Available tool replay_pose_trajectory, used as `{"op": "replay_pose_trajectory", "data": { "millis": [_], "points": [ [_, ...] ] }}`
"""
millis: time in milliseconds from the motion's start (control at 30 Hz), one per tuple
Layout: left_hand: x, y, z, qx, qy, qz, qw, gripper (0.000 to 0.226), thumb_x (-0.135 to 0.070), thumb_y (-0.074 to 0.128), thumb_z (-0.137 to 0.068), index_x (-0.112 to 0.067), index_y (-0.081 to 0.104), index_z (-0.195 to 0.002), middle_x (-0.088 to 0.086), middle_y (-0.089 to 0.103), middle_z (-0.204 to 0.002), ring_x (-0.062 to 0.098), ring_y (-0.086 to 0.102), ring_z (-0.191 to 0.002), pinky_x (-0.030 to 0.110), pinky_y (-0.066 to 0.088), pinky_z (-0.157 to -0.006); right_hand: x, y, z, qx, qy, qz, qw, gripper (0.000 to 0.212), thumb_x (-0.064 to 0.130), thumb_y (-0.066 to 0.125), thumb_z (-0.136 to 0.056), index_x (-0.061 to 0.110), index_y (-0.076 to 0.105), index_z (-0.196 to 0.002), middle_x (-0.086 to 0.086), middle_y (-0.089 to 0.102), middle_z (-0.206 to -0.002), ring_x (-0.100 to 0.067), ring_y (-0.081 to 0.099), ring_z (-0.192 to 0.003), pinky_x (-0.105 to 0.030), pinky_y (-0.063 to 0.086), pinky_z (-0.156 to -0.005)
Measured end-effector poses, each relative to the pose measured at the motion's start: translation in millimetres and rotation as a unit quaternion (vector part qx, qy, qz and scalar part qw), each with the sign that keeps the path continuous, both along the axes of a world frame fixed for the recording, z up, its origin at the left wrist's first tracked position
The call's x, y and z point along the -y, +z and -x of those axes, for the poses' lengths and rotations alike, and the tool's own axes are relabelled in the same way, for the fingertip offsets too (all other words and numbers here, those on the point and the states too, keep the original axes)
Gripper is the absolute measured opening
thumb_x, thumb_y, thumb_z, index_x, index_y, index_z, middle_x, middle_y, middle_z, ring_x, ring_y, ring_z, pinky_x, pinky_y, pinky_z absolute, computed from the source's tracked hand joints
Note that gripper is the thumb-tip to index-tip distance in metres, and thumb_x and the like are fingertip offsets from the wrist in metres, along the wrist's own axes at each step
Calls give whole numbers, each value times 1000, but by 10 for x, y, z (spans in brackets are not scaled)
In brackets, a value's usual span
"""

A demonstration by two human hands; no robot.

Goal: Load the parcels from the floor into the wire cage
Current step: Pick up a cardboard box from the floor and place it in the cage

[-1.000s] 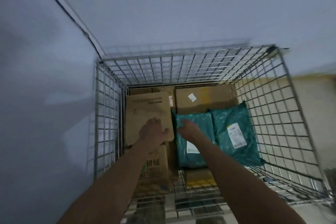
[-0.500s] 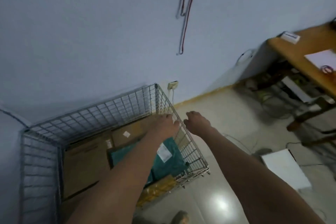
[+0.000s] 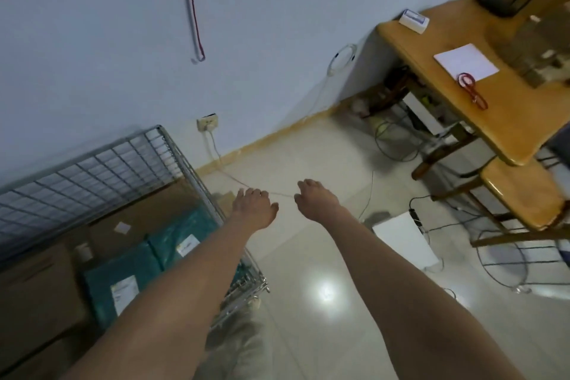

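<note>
The wire cage stands at the lower left against the wall. Inside it lie brown cardboard boxes and two teal mailer bags with white labels. My left hand hangs just right of the cage's right wall, over the floor, holding nothing, fingers loosely spread. My right hand is stretched out further right over the tiled floor, also holding nothing. A white flat parcel lies on the floor to the right of my right hand, apart from it.
A wooden table with a sheet of paper, a red cord and a small white box stands at the right, a wooden stool beside it. Cables trail across the floor near the wall socket.
My view swung right, away from the cage. Both hands left the parcels inside the cage and now reach out over the floor to its right.
</note>
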State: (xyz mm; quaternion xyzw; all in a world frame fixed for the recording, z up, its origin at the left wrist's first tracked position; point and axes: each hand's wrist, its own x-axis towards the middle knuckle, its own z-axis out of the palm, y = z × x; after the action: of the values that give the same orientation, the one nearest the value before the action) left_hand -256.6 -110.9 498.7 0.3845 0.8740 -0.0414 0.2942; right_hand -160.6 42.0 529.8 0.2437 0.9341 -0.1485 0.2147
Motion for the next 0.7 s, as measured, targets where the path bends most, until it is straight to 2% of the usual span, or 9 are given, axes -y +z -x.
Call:
{"op": "replay_pose_trajectory", "data": {
  "millis": [100, 267, 467, 567, 633, 700],
  "points": [
    [-80, -92, 104, 27, 14, 24, 999, 65, -53, 26, -104, -5, 52, -140, 17, 57, -141, 33, 53, -129, 46, 37, -111, -351, -100, 114, 46, 6, 0, 999, 39, 26, 39, -103, 5, 50, -134, -14, 49, -141, -34, 44, -133, -47, 42, -102],
    [-250, -276, 295, 44, 46, 32, 997, 58, -40, 22, -104, -2, 57, -131, 20, 60, -130, 34, 58, -115, 45, 40, -99, -868, -334, 502, 63, 17, 8, 998, 42, 26, 38, -102, 6, 48, -138, -13, 48, -142, -33, 44, -134, -46, 41, -103],
    [-678, -506, 512, 99, 175, 31, 979, 43, -30, 29, -107, -5, 59, -126, 19, 60, -124, 37, 58, -113, 46, 43, -97, -1218, -920, 1256, 125, 124, 38, 984, 44, 26, 35, -101, 6, 47, -139, -14, 47, -145, -33, 43, -135, -48, 43, -106],
    [-881, -741, 727, 119, 278, 34, 953, 49, -37, 29, -107, -2, 56, -127, 21, 60, -123, 36, 58, -112, 44, 50, -95, -1314, -1331, 1733, 134, 200, 53, 969, 42, 24, 36, -100, 5, 50, -134, -15, 50, -140, -35, 47, -131, -48, 45, -100],
    [-970, -915, 866, 130, 398, 30, 908, 50, -41, 32, -105, -4, 56, -128, 19, 60, -128, 37, 58, -115, 45, 49, -99, -1361, -1562, 2003, 131, 246, 63, 958, 40, 23, 37, -99, 5, 50, -133, -14, 50, -138, -35, 47, -129, -48, 46, -98],
    [-1067, -1132, 874, 138, 459, 14, 877, 36, -31, 38, -105, -9, 58, -124, 18, 58, -128, 37, 54, -119, 48, 43, -107, -1409, -1749, 2194, 130, 276, 75, 949, 38, 23, 38, -99, 7, 52, -130, -13, 51, -135, -34, 48, -127, -47, 46, -94]
  ]
}}
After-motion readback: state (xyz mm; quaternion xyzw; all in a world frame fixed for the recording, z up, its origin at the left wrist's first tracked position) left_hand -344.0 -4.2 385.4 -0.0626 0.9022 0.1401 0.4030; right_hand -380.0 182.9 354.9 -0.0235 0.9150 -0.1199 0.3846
